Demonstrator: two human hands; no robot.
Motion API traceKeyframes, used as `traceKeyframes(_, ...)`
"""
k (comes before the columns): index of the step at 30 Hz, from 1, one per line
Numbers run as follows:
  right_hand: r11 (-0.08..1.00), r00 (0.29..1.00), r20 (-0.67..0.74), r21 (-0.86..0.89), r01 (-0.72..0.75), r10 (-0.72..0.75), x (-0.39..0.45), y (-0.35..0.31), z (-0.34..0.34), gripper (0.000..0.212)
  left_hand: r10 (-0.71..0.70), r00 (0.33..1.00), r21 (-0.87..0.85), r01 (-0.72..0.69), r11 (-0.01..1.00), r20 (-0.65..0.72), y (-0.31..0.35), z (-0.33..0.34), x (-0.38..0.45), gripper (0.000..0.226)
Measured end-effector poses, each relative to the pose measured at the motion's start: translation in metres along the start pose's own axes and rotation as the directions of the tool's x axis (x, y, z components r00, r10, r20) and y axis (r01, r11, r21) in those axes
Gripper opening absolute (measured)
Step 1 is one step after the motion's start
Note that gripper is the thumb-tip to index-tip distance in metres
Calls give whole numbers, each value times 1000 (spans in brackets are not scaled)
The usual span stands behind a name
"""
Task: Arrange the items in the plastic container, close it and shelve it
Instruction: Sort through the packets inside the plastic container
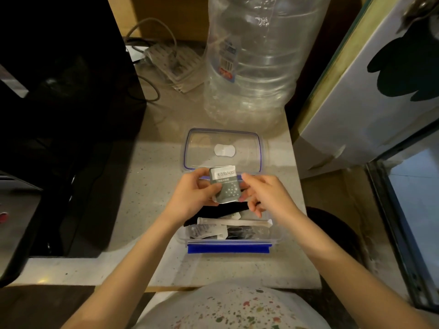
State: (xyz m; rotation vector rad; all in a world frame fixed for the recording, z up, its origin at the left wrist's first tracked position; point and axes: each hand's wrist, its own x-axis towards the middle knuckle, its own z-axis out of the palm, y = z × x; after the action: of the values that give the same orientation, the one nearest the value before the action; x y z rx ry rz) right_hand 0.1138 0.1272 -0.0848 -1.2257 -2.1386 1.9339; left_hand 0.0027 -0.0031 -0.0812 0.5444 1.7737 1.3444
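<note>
Speckled stone countertop [152, 176] forms the work surface, bounded on the left by a dark appliance [59, 115] and on the right by a white cabinet side [356, 96]. At the rear of the surface stands a large clear water bottle [256, 62], its label showing a barcode and red lettering too small to read. A power strip [173, 60] with cables lies beside the bottle.

Nearer the person sits the plastic container [228, 238], open, with a blue latch along its near edge. Its clear lid [223, 148], blue-rimmed, lies flat on the counter just behind it, touching or nearly touching the container's far rim.

Inside the container lie a black strip [228, 208], a long white wrapped stick [235, 222] and several small sachets [206, 230].

The left hand [192, 198] pinches a grey sachet [224, 184] between thumb and fingers, above the far part of the container. The right hand [263, 195] touches the sachet's right edge, its fingers loosely curled. The sachet carries white characters followed by Latin letters that appear to read "ikoo"; the smaller line beneath is illegible.

Step in hand, as judged: arranging. The next move calls for setting the sachet flat among the contents, low enough for the lid to seat.
</note>
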Motion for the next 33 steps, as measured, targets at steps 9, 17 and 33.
traceKeyframes(9,639,818,570,-601,479,-77,-15,-2,9,45,-25,999,-119,30,992,46,-2,-8,-4,26)
traceKeyframes(17,595,772,614,-563,574,-164,-4,16,21,30,16,999,-84,-13,996,37,-4,-6,-2,24)
traceKeyframes(33,771,893,301,-459,442,-333,-2,-34,-38,23,-97,971,-96,120,988,218,-6,1,1,27)
